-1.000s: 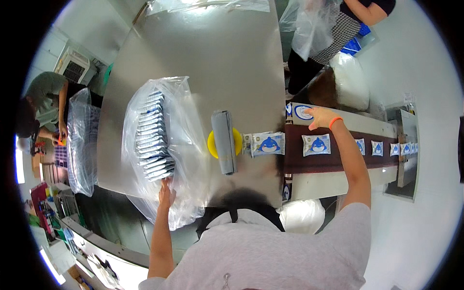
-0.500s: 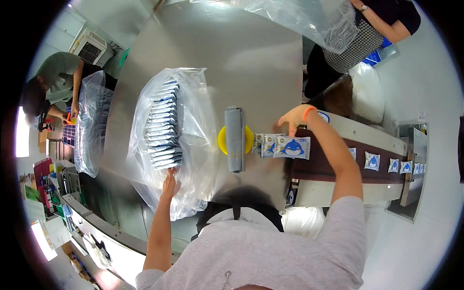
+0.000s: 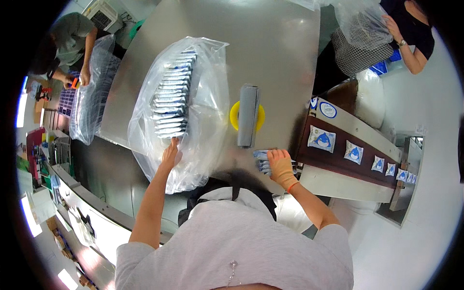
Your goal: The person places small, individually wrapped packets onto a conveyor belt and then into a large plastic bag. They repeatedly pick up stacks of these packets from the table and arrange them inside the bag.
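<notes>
On the metal table, a row of small white-and-blue packets [image 3: 172,96] stands on edge inside a large clear plastic bag [image 3: 208,113]. My left hand [image 3: 170,153] rests its stretched fingers against the near end of that row and grips nothing that I can see. To the right, my right hand [image 3: 282,166], with an orange band at the wrist, is closed over a short bunch of packets [image 3: 263,163] near the table's front edge. Its palm and fingers hide part of the bunch.
A grey roll [image 3: 248,116] lies across a yellow ring [image 3: 235,116] mid-table. On the right, a dark conveyor belt [image 3: 338,157] carries several spaced packets [image 3: 322,139]. A co-worker [image 3: 355,53] handles clear plastic at the far right; another person [image 3: 72,41] works over a filled bag [image 3: 89,111] at left.
My right hand has come back from the belt's end toward my body, bringing the packets that lay overlapped there. More packets have come along the belt. My left hand stays at the row's end.
</notes>
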A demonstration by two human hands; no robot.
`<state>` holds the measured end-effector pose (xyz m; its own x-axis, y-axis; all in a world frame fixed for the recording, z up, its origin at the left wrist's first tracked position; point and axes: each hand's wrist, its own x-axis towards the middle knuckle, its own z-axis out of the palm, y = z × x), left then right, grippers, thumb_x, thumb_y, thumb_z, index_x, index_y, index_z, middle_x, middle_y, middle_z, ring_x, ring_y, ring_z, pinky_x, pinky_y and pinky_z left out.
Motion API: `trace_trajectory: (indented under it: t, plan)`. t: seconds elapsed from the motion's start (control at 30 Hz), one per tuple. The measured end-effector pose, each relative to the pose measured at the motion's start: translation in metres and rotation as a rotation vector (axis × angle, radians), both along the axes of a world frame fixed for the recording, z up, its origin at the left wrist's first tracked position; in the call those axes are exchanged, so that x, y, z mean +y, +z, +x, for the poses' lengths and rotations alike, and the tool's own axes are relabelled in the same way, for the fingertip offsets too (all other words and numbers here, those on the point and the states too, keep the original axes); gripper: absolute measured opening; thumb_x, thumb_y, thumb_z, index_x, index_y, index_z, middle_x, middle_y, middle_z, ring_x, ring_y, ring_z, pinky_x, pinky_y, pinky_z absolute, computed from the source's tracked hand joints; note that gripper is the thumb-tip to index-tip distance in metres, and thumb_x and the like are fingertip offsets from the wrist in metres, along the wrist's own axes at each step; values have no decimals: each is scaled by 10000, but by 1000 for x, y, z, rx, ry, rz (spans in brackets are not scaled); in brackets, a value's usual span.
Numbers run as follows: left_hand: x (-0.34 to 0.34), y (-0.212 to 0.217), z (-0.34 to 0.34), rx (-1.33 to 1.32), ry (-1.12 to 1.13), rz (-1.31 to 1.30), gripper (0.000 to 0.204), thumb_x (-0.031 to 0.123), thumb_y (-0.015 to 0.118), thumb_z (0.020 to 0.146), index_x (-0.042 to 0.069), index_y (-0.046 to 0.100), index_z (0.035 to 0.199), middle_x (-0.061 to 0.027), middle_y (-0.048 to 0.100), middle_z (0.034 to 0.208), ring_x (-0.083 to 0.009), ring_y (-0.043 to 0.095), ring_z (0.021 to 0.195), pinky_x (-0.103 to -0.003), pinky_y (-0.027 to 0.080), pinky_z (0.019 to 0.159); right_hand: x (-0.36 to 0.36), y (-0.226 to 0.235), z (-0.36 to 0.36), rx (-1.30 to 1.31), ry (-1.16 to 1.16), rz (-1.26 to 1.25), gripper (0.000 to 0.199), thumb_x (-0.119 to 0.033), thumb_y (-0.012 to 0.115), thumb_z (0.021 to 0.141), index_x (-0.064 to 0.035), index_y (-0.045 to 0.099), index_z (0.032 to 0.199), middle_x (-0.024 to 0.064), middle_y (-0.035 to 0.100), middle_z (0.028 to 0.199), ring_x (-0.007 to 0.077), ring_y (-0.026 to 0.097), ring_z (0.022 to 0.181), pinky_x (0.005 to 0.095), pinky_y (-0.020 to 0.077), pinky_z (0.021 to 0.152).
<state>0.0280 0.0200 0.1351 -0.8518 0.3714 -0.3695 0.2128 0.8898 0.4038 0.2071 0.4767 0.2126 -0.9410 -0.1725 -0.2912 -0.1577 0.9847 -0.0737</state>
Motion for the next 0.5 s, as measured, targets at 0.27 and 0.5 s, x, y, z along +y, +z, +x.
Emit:
trace_trajectory:
  t: [0.27,0.5]
  plan:
    - [-7,-13,6,2,45,2,554,139,576,835,39,320,1316,-242,624,1151,-434,619,1004,-523,492,831,-19,63,-19,-714,-610,-975,911,-215,864,547,-22,449,1334,122,640,1151,230,611,1100,355,453,974]
    - [-14,-31,23,56,73,16,593,198,543,884,65,323,1418,-236,630,1160,-406,632,998,-500,503,841,-172,118,-183,-1072,-200,-1473,789,-110,804,647,-32,467,1356,57,594,1240,158,535,1149,316,434,978]
